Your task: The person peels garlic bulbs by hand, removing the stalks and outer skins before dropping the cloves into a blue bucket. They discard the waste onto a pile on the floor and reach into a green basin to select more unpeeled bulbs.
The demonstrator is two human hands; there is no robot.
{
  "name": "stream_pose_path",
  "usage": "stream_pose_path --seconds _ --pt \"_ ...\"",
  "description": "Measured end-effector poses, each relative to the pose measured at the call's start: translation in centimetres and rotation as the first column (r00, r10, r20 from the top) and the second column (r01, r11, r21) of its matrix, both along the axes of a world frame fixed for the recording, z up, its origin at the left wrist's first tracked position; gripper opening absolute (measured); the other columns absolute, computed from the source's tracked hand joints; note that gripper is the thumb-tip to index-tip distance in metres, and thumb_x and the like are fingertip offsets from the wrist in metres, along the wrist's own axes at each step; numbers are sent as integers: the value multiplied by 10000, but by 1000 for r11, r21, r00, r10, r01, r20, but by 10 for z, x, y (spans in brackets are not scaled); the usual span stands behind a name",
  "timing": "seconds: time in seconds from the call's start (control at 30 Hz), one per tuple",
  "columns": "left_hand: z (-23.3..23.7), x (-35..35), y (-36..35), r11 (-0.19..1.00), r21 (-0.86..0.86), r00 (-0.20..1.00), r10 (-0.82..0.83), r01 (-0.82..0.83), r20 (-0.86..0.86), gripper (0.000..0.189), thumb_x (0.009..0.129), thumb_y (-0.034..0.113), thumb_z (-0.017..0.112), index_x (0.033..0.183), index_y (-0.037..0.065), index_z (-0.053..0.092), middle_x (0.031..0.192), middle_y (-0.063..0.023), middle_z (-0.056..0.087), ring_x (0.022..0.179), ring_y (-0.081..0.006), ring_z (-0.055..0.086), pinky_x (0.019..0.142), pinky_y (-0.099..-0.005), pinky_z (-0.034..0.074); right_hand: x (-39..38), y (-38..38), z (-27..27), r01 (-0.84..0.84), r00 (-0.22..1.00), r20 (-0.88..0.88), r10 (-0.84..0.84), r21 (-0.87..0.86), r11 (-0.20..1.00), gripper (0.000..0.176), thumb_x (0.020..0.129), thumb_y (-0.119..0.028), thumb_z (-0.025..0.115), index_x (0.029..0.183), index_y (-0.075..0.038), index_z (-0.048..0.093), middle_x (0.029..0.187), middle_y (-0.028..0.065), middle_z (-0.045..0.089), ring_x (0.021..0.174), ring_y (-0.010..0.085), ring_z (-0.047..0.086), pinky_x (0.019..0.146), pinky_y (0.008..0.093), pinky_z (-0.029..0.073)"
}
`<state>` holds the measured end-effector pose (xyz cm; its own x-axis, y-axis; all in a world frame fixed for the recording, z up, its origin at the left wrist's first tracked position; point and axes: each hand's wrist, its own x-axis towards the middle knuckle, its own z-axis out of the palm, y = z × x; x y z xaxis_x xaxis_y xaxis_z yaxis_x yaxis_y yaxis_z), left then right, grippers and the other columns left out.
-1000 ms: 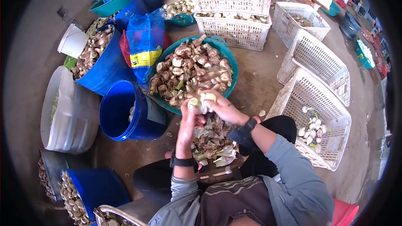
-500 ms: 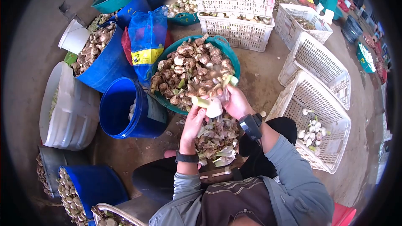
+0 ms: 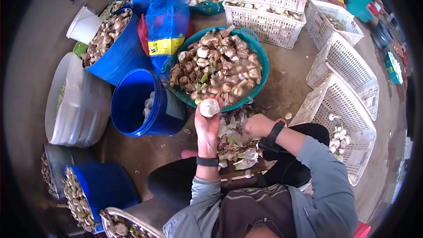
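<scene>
Right hand (image 3: 259,125) off garlic bulb (image 3: 209,108), now over peels (image 3: 246,163)

Left hand (image 3: 207,125) cradles 1 bulb, just short of basin (image 3: 265,64). Right curled; can't tell if it's holding anything. Risk: loose cradle plus wrist tilt, bulb rolls off. Round end faces camera; long axis probably runs away from it, stem unclear.

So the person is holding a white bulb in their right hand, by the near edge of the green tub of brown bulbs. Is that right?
Not quite: the head view shows the white bulb in the left hand, not the right. It is by the near edge of the green tub of brown bulbs.
</scene>
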<state>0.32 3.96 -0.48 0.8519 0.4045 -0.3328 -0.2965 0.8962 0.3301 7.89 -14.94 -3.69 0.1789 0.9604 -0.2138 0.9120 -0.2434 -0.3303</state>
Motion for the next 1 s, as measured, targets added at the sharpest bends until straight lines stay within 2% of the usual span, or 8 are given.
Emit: stream_pose_path --seconds 0.13,0.23,0.3,0.5,0.7,0.8,0.83,1.0 --pt "25 4 27 817 563 973 213 -125 -92 300 970 260 298 1095 21 431 932 -127 584 905 -216 569 792 -335 462 20 45 20 322 946 -144 -290 344 882 106 759 -208 564 749 -109 600 617 114 573 591 312 579 527 411 460" --pt "70 5 104 151 984 861 509 -96 6 450 927 285 452 1244 -27 382 1017 -182 567 924 -245 545 805 -346 443 99 52 -17 198 929 169 -330 525 827 122 774 -183 521 727 -98 594 667 115 583 670 307 590 571 411 464" --pt "91 2 159 -630 673 602 725 386 334 552 866 177 553 1318 -32 315 1164 -240 501 1025 -330 492 901 -419 382 148 53 -48 380 857 127 -499 497 780 137 774 -162 490 723 -99 600 712 114 598 706 298 594 612 413 472" --pt "58 44 109 -504 840 866 493 199 90 352 792 63 586 1135 3 540 1138 -172 555 1068 -316 504 956 -404 353 167 72 -185 246 748 585 -313 194 950 230 835 -221 454 923 -154 656 862 77 639 921 247 576 1006 501 248" --pt "-32 62 55 -357 870 902 -139 340 -409 652 823 135 617 1382 82 285 1349 -164 389 1203 -273 428 1018 -369 329 161 70 -19 192 981 -48 -186 309 931 262 725 -174 675 963 -84 616 819 90 631 753 244 620 655 367 487" --pt "-15 63 36 535 769 881 -467 349 -75 677 798 -9 625 1375 86 284 1299 -81 402 1144 -161 447 947 -295 403 118 69 81 532 536 -816 -216 128 837 302 834 -189 638 1079 -37 547 817 33 580 747 118 573 650 277 470" --pt "-18 63 35 477 854 913 -409 210 5 623 824 6 608 1360 84 301 1261 -74 423 1095 -137 479 917 -269 423 104 66 89 649 290 -947 -140 87 756 312 863 -199 617 1117 -39 531 823 15 560 743 87 554 634 249 464" --pt "19 38 3 177 977 986 -134 121 -98 635 806 68 643 1346 51 309 1246 -120 410 1124 -206 459 933 -318 405 57 62 95 475 870 -404 -283 534 699 285 837 -222 591 1022 -7 570 925 131 553 840 291 585 716 361 473"
